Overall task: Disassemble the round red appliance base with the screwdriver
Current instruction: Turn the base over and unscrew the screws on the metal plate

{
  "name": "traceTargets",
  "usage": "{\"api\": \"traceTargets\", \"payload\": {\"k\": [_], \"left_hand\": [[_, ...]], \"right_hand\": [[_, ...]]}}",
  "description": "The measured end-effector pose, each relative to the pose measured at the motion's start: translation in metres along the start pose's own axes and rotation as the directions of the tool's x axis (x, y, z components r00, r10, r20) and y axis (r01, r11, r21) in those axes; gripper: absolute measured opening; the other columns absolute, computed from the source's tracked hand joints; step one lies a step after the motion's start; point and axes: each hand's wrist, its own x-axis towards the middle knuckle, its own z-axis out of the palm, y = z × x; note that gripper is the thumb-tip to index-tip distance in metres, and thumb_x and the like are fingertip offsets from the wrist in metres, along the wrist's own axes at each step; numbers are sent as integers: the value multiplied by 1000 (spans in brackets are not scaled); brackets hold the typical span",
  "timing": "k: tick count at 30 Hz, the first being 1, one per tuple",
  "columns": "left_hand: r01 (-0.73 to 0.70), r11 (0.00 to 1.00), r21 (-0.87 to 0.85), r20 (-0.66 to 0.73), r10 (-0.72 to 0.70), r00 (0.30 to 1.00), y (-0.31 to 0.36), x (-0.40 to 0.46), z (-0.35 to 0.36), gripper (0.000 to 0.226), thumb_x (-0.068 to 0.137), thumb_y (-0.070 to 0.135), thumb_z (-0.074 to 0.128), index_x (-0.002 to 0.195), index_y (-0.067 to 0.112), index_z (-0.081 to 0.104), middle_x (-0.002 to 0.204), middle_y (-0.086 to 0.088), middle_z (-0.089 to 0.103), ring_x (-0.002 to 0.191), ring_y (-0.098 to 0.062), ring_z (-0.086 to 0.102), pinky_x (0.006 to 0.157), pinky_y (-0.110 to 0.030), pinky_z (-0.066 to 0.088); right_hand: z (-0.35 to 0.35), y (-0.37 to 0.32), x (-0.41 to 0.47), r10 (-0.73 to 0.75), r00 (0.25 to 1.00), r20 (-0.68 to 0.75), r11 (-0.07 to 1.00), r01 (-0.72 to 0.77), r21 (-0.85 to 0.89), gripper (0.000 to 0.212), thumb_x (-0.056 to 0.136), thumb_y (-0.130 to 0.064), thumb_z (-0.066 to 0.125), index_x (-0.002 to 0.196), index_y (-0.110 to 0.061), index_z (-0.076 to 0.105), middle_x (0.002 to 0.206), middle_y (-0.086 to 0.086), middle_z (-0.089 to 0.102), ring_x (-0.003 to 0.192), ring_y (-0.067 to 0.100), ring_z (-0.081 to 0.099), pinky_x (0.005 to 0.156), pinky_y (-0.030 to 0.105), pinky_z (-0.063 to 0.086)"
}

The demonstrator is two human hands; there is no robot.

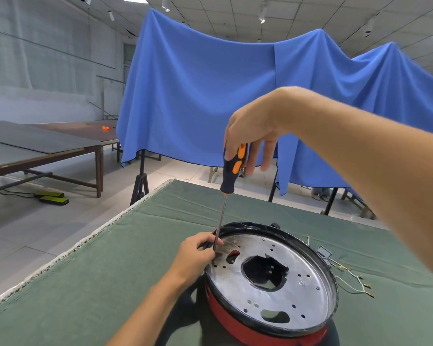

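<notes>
- At the upper end of the tool, the right hand (pixel 250 136) pinches the dark blue and orange plastic-handled screwdriver (pixel 231 168) near its top with thumb and forefinger, the other fingers (pixel 266 156) hanging loose and straight beside it; that light hold probably lets the handle be spun quickly.
- Lower down, the left hand (pixel 195 258) curls its fingers round the thin steel shaft close to the tip, seemingly to steer it onto a screw and stop it slipping.
- The shaft stands nearly upright, its tip meeting the far-left edge of the round perforated silver metal plate (pixel 285 290); the screw itself is hidden by the left hand.
- That plate sits inside a black rim on the round red appliance base (pixel 235 318), which rests on the green cloth-covered worktop (pixel 110 270), near its front and just right of centre.
- Thin loose wires with small connectors (pixel 355 283) trail from the base's right side, so part of the disassembly looks already done.
- Behind hangs a draped blue cloth backdrop (pixel 198 96).
- No brand, label or writing is legible anywhere.
</notes>
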Motion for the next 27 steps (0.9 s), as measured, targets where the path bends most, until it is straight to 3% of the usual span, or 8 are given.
{"api": "traceTargets", "payload": {"k": [4,7,12,15,17,21,23,27], "left_hand": [[-25,1000,-3,-9,25,1000,-1,-1,3,28,66,17,46,79,22,70,84,5,69,82,-11,60,76,-21,46],[-17,1000,-12,-18,17,1000,0,-2,5,25,76,10,48,80,22,70,80,10,67,80,-8,59,74,-21,45],[7,1000,-20,-33,-8,999,0,-3,3,36,63,20,40,83,19,70,87,6,68,90,-14,60,83,-30,47],[5,1000,-14,-26,-6,1000,-1,-1,3,34,61,20,39,80,23,68,87,6,67,91,-13,60,84,-30,47],[4,1000,-4,-13,-4,1000,-2,0,3,34,61,20,39,80,24,67,88,7,67,92,-13,59,83,-29,47],[-9,1000,-22,-9,9,1000,-4,-1,4,27,73,14,45,82,19,69,90,8,67,93,-10,59,84,-26,47],[-25,999,-21,-19,24,1000,-5,0,4,25,77,10,46,80,20,69,89,8,68,91,-9,60,82,-24,46],[-37,999,-25,-29,36,999,-4,1,5,25,76,11,46,78,22,69,89,10,68,90,-1,59,78,-16,45]], "right_hand": [[16,1,-4,111,964,-243,924,-190,-331,48,92,-60,45,79,-14,56,61,5,67,53,20,64,56,27,43],[24,-9,4,-29,903,-428,815,-227,-533,36,100,-30,37,67,-18,44,61,-4,46,53,14,41,51,25,26],[13,-20,6,-107,960,-259,931,5,-366,31,96,-24,44,69,-10,51,45,3,59,44,17,55,53,26,40],[10,-19,2,-127,982,-138,985,107,-138,15,87,-18,61,97,-6,64,87,10,73,73,19,70,63,34,60],[17,-18,4,-99,986,-133,993,90,-73,20,83,-16,63,101,-6,63,96,12,69,78,24,70,62,35,61],[28,-20,7,-15,921,-390,891,-165,-423,31,93,-43,50,78,-16,52,72,-1,51,54,17,50,50,24,37],[29,-23,2,34,914,-405,778,-279,-563,9,89,-22,48,87,-23,57,71,-3,46,54,17,41,49,24,34],[27,-27,1,89,927,-365,720,-313,-619,18,64,0,43,63,-17,47,59,-4,40,46,16,33,44,21,24]]}}
